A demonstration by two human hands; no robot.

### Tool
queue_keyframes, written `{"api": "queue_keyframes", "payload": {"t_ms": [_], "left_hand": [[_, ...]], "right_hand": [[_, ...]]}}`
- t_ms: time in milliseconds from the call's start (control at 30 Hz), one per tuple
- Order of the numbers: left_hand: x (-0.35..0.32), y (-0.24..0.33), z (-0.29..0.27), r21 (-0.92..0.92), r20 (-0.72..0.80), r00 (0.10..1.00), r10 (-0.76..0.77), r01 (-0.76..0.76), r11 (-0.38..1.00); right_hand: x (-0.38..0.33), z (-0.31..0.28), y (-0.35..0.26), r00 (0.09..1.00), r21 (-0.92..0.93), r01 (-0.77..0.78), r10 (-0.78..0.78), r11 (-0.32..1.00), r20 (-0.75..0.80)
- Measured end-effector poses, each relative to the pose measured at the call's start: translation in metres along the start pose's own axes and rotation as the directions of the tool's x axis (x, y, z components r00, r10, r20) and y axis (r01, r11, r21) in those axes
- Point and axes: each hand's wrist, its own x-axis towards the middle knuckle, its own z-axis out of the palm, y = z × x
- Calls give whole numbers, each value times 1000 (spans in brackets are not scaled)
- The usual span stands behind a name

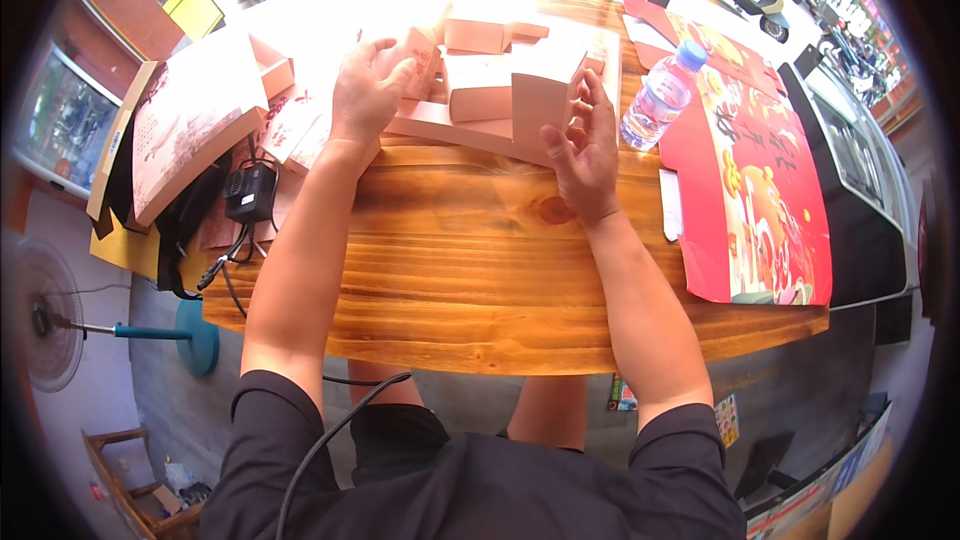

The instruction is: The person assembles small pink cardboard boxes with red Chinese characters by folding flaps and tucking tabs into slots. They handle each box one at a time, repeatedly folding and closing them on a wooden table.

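My left hand [367,95] is at the left end of a shallow pink tray-like box [450,127], fingers apart. Its thumb lies against or just beside a small tilted pink carton [418,62]; contact is hard to tell. On the right, my right hand [585,155] has its fingers spread along the right side of a taller pink carton [542,105], the thumb by its lower front edge. Between the hands, other pink cartons, among them a low one [480,103] and one behind it [474,35], sit inside the shallow box. Glare washes out the far side.
A capped water bottle [657,100] stands right of the box, beside a flattened red printed carton [765,190]. Leftward lie a large pink lid [195,120], a black power adapter [250,190] and its cables on the wooden table [460,280]. A fan [50,315] stands left.
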Motion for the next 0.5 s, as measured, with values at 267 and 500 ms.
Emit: {"api": "queue_keyframes", "payload": {"t_ms": [267, 500], "left_hand": [[-52, 33, 10, -367, -127, 978, 163, -199, 909], [-99, 47, 40, -819, 96, 969, 228, -53, 571]], "right_hand": [[-5, 4, -1, 991, -216, 131, -129, 967, 24], [-12, 17, -18, 993, -177, 73, -55, 982, 103]]}}
